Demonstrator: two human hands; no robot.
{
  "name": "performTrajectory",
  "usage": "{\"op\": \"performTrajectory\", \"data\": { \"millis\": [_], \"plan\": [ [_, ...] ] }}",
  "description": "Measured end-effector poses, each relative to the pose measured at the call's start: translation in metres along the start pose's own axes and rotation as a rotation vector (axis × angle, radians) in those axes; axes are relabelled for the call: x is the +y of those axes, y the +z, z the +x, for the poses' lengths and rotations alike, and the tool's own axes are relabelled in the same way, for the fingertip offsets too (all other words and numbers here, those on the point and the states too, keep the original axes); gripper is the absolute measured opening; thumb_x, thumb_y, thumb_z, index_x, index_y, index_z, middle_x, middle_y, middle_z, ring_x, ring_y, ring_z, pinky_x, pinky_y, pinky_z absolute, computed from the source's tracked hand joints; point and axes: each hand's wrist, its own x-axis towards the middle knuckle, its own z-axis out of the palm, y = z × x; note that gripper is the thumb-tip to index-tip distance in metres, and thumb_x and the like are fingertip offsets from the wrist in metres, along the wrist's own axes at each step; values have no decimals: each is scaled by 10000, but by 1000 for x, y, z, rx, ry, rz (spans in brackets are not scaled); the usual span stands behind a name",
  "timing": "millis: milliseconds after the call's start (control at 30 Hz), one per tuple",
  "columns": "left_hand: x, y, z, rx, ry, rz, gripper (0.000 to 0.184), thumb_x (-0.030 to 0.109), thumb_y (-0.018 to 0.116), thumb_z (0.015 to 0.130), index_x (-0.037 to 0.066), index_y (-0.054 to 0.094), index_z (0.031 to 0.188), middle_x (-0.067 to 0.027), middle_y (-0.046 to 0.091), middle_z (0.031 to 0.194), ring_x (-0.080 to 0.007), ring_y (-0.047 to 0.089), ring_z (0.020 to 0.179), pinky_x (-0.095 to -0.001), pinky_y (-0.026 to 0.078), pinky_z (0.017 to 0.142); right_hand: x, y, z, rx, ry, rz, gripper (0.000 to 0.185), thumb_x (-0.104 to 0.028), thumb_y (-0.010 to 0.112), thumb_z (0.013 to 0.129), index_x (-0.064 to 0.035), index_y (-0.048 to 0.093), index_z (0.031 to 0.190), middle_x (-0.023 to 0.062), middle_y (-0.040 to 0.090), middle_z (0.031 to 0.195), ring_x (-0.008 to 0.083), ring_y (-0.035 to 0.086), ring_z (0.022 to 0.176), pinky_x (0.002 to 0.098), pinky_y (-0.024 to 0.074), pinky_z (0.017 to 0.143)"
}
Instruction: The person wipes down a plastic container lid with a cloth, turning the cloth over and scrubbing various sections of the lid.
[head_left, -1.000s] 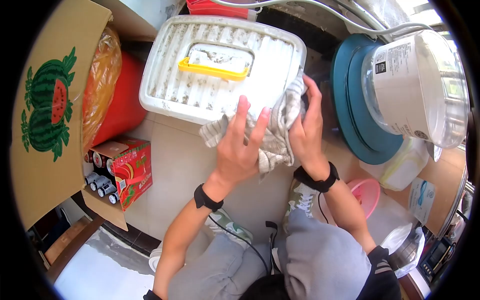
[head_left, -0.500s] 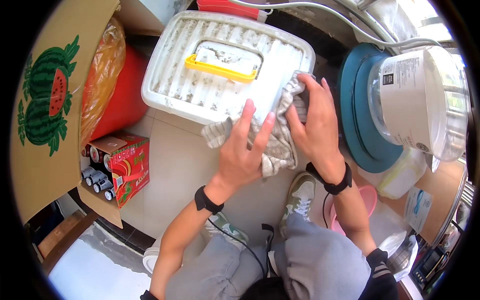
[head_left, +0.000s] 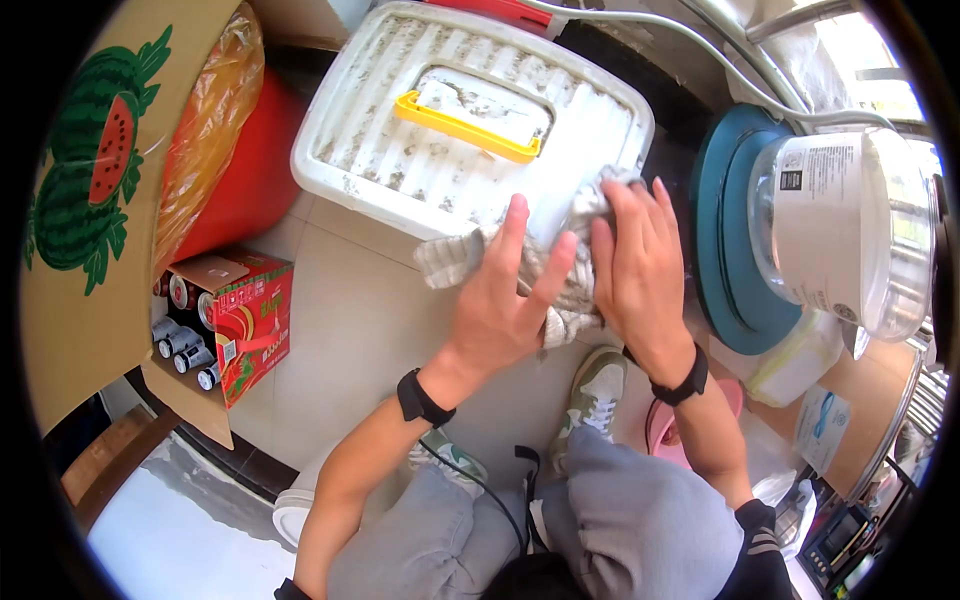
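Note:
A pale striped cloth (head_left: 452, 260) is bunched between my two hands at the near right corner of a white storage box lid (head_left: 345, 150). My left hand (head_left: 495, 315) holds the near part of the cloth, its thumb and one finger apart; its other fingers are hidden beneath. My right hand (head_left: 642, 275) has its fingers curled over the upper end of the cloth, against the lid's edge. Brown dirt specks cover the lid's ridges, while the part beside the cloth looks whiter. A yellow handle (head_left: 470, 128) lies across the middle of the lid.
On the left stand a watermelon-printed carton (head_left: 90, 170), a red bucket (head_left: 265, 165) and an open red box of cans (head_left: 255, 320). To the right are a teal round lid (head_left: 712, 220), a clear tub (head_left: 825, 220) and a pink basin (head_left: 725, 405).
Both hands and the cloth sit slightly further right in view and closer together. The box appears shifted up and right as the camera view moved.

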Motion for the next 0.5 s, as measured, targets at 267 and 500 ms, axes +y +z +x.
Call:
{"op": "performTrajectory", "data": {
  "millis": [267,500],
  "plan": [
    [2,2,1,14,-10,-27,711,-29,588,863,159,429,1529,-353,320,1542,-508,508,1304,-461,537,991,1,-6,16,-4,49,11,293,-19,588,922,18,566,1212,235,636,1103,436,589,1096,526,416,1090],
    [6,-1,-1,30,-74,-117,695,0,631,866,118,435,1522,-336,348,1526,-479,525,1294,-472,523,1008,-12,3,-40,30,349,721,225,-39,543,984,0,600,1198,149,665,1062,257,646,1026,365,510,922]
  ]
}}
